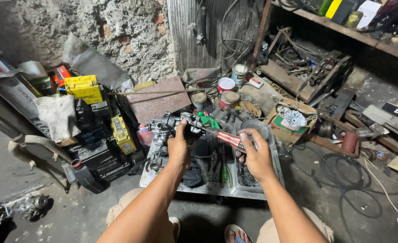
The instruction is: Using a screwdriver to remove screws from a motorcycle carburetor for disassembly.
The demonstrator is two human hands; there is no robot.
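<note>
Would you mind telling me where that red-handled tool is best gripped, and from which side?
Probably by the red handle, from the near right end, as the right hand has it: the handle slants toward that hand, while the far end meets the metal engine part the left hand grips.

From here I look down on a stained, grey concrete floor (73,220), littered nearly everywhere. A shallow metal tray (235,191) sits flat on it straight ahead, with dark greasy parts inside. Left of the tray, black batteries (98,157) stand stacked against yellow boxes (84,87), with a dirty grey rag (57,114) beside them. Behind the tray lies a reddish stone slab (156,103) and a cluster of paint tins (226,85). To the right, black cable (343,173) coils loosely over the floor, near a torn cardboard box (293,119). A wooden shelf (356,36) runs along the upper right.
</note>
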